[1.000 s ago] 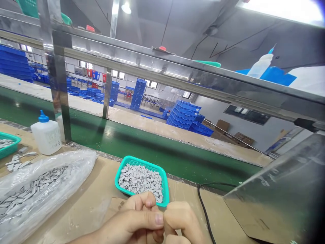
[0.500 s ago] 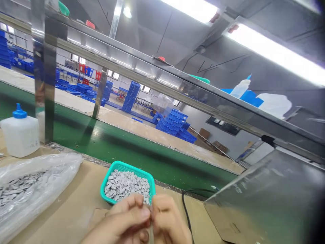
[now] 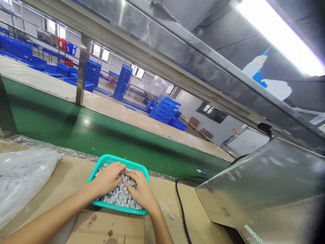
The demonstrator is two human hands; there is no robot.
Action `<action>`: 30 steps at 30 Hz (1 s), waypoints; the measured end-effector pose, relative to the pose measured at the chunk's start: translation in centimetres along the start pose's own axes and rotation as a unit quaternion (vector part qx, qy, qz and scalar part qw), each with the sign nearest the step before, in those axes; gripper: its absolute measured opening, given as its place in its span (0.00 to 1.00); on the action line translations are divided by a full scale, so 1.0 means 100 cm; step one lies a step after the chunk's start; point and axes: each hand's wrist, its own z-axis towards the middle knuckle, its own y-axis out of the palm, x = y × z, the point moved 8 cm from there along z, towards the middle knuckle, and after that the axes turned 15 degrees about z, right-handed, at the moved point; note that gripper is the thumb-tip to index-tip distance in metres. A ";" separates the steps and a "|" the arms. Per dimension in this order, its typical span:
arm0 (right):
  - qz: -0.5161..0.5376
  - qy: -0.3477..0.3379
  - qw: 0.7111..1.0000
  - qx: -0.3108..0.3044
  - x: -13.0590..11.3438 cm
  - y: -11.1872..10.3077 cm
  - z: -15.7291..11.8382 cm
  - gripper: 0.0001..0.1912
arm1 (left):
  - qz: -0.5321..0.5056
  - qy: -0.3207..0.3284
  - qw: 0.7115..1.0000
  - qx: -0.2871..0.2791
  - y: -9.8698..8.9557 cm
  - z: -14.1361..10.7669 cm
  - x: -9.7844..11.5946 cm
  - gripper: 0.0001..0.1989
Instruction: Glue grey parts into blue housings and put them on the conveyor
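A teal plastic basket [image 3: 119,207] stands on the bench, filled with small grey plastic parts [image 3: 119,196]. My left hand [image 3: 111,177] reaches into it from the left, fingers bent down onto the parts and the thumb apart from them. From the right, my right hand [image 3: 140,190] rests over the same pile, its thumb and fingers spread on the parts. The fingertips of both hands nearly meet at the middle of the heap. No part shows clearly held in either hand.
A clear plastic bag [image 3: 27,179] lies at left. Flattened cardboard [image 3: 109,225] lies before the basket. One loose grey part [image 3: 171,217] and a black cable [image 3: 180,206] are to the right, near a metal panel [image 3: 254,183]. A green belt [image 3: 106,135] runs behind.
Both hands have moved from close in front of me, where their fingers were pinched together, forward and down into the basket. The view has tilted down and shifted.
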 end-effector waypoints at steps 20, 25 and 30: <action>0.215 0.033 0.969 0.115 0.019 -0.029 0.003 0.09 | -0.013 0.020 0.999 0.025 -0.017 0.000 0.013 0.13; 0.317 0.038 0.938 0.135 0.015 -0.027 0.004 0.09 | -0.085 0.036 0.996 0.010 -0.017 0.002 0.025 0.13; 0.370 0.060 0.914 0.154 0.016 -0.020 0.006 0.13 | -0.125 0.010 0.992 0.027 -0.017 0.004 0.023 0.11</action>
